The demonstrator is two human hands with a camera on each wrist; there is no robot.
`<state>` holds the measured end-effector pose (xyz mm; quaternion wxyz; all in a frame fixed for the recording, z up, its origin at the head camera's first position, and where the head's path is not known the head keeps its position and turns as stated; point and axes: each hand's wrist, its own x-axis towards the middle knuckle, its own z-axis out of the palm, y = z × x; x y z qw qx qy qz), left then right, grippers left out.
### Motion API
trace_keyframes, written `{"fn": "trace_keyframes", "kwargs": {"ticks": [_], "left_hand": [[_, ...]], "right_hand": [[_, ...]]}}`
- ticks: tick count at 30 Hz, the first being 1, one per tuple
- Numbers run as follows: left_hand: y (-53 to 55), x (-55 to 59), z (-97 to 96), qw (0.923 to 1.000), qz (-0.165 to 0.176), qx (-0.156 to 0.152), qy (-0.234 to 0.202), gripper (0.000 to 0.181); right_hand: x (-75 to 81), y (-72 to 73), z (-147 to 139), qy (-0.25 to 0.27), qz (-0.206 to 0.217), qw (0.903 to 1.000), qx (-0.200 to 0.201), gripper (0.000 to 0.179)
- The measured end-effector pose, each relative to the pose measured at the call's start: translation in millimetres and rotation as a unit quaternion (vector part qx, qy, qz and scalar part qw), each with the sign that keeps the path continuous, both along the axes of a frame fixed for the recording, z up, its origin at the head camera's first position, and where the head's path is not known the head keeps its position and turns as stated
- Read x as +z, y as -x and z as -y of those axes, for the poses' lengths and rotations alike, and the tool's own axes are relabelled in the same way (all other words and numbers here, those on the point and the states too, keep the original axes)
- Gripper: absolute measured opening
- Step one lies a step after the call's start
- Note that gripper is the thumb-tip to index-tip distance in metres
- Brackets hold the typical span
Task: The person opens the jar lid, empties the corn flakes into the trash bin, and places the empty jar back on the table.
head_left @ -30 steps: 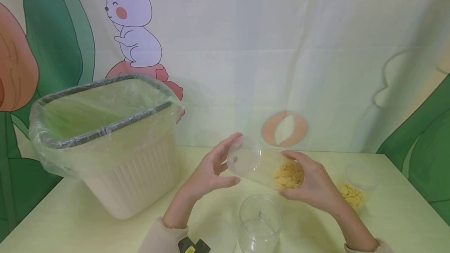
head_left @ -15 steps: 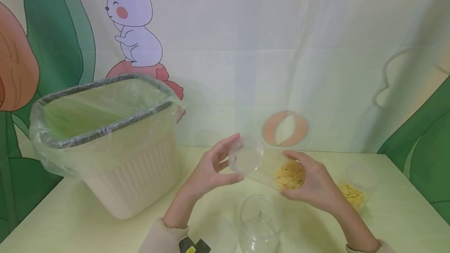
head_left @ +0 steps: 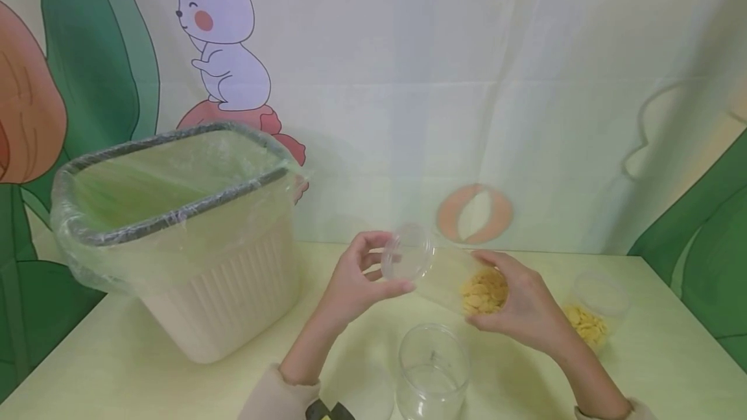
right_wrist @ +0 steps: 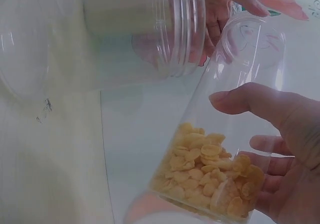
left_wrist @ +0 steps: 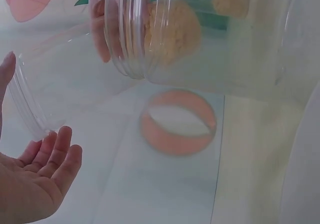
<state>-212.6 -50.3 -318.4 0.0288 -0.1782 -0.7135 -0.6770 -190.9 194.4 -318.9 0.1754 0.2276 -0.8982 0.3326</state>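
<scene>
A clear plastic cup (head_left: 446,271), part-filled with yellow flakes (right_wrist: 205,176) that look like cornflakes, is held tilted above the table, its rim end toward the left. My right hand (head_left: 522,303) grips its lower part, thumb on one side and fingers round the other. At the rim end, my left hand (head_left: 364,274) curls its fingers and thumb about the edge; the left wrist view shows fingertips (left_wrist: 62,151) right at the rim. Below the cup stands a clear open jar (head_left: 433,368) with a threaded neck. Beside the jar lies a round translucent lid (head_left: 362,394).
On the right, behind my right wrist, a second clear cup (head_left: 601,303) holds more yellow flakes. A large bin (head_left: 227,284) with a plastic liner stands at the left of the pale table (head_left: 117,368). A printed curtain (head_left: 373,115) hangs behind.
My left hand has shifted slightly right along the cup's rim and its fingers have curled in more. The cup and right hand stay almost still.
</scene>
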Motion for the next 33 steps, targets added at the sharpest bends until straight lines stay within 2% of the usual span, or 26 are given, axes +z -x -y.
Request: {"fn": "trace_keyframes", "kwargs": {"ticks": [3,5,9,13,15,18,27,33], "left_hand": [[-0.7,-0.2,-1.4,0.9999,0.015,0.002,0.006,0.067],[-0.9,-0.1,0.1,0.9997,0.013,-0.018,0.013,0.074],[-0.1,1.5,8.9,0.9954,-0.022,-0.091,0.021,0.090],[1.3,4.3,18.2,0.9840,-0.063,-0.167,0.006,0.092],[2.2,5.1,20.5,0.9778,-0.075,-0.196,-0.005,0.089],[3.5,4.9,21.2,0.9717,-0.084,-0.220,-0.018,0.086],[4.7,2.9,19.0,0.9723,-0.095,-0.212,-0.029,0.080],[4.5,2.2,17.8,0.9796,-0.086,-0.181,-0.019,0.079]], "right_hand": [[-0.2,0.3,0.1,-0.003,-0.002,1.0000,-0.002,0.076],[-0.6,0.4,0.2,-0.005,-0.003,1.0000,-0.003,0.075],[-0.8,0.2,0.2,-0.005,-0.003,1.0000,-0.001,0.075],[0.3,-0.8,0.0,-0.005,-0.001,1.0000,0.007,0.075],[1.0,-1.4,-0.2,-0.004,0.002,0.9999,0.012,0.075],[1.2,-1.8,-0.3,-0.003,0.007,0.9998,0.018,0.075],[1.9,-1.2,-0.7,-0.014,0.006,0.9995,0.027,0.075],[2.4,0.0,-2.5,-0.024,-0.001,0.9994,0.024,0.076]]}}
